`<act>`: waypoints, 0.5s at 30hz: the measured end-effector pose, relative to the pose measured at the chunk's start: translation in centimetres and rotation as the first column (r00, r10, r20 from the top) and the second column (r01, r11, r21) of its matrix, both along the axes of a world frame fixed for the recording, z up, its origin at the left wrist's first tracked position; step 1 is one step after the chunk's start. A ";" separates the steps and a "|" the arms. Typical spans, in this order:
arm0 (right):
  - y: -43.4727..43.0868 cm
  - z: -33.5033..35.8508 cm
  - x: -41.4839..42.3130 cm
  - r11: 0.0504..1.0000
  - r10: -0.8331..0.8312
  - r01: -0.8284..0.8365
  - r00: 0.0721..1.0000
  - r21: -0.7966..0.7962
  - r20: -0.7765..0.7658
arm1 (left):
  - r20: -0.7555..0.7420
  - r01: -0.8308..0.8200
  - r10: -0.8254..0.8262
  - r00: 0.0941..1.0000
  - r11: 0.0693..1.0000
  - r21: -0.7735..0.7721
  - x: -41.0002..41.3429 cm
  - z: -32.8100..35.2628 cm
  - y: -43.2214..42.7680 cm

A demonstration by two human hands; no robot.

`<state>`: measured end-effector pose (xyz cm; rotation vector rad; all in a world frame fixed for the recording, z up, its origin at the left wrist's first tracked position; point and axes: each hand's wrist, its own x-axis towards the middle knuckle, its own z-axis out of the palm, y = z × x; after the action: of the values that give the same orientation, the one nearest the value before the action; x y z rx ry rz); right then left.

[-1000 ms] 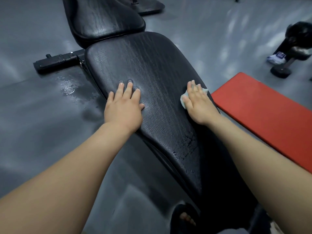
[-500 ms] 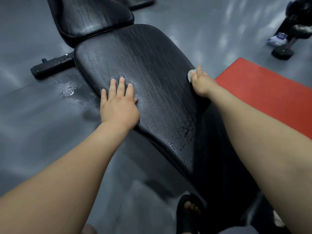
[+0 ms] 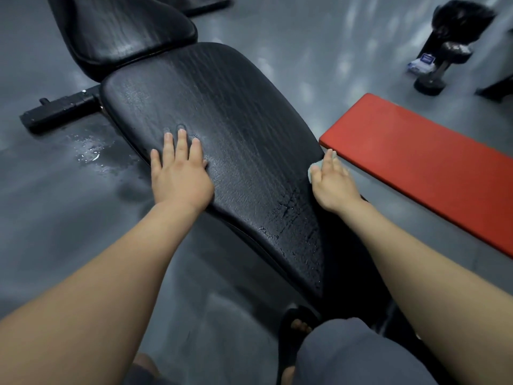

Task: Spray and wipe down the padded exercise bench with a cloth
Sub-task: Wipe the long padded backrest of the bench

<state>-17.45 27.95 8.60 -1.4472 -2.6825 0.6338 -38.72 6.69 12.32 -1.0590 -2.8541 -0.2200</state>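
Note:
The black padded bench back pad (image 3: 227, 129) runs from near me toward the far left, with wet streaks on its near right part. A second black pad (image 3: 122, 31) sits beyond it. My left hand (image 3: 180, 173) lies flat on the pad's left side, fingers straight. My right hand (image 3: 331, 182) presses a small pale cloth (image 3: 316, 168) against the pad's right edge; only a bit of the cloth shows under the fingers. No spray bottle is in view.
A red flat pad (image 3: 422, 168) lies on the grey floor to the right. The bench's black metal foot bar (image 3: 58, 109) sticks out left, with a wet patch (image 3: 88, 154) near it. Dumbbells (image 3: 441, 65) stand far right. My sandalled foot (image 3: 297, 329) is below the bench.
My right hand with the cloth slid to the pad's right edge, moved up along it, then came back down. My left hand stayed flat on the pad.

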 end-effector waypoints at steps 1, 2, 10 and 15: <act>0.4 0.2 -0.7 1.000 -0.009 0.009 1.000 -0.015 -0.008 | -0.003 -0.004 0.004 1.000 1.000 -0.005 0.0 0.0 0.0; 0.7 0.4 -1.3 0.999 -0.024 0.023 0.999 -0.030 -0.021 | -0.004 -0.006 0.006 1.000 1.000 -0.012 0.0 0.0 0.1; -4.4 0.9 -2.2 0.984 0.167 -0.169 0.986 0.063 0.027 | -0.007 -0.002 0.002 1.000 1.000 -0.023 0.2 -0.1 0.1; -11.6 0.1 -0.8 0.825 0.528 -0.527 0.848 0.204 0.055 | -0.007 0.024 -0.024 1.000 1.000 0.016 -0.2 -0.2 -0.3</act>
<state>-18.30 16.34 8.71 -0.6385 -3.0401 0.3361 -38.93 6.37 12.09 -1.0899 -2.8297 -0.2393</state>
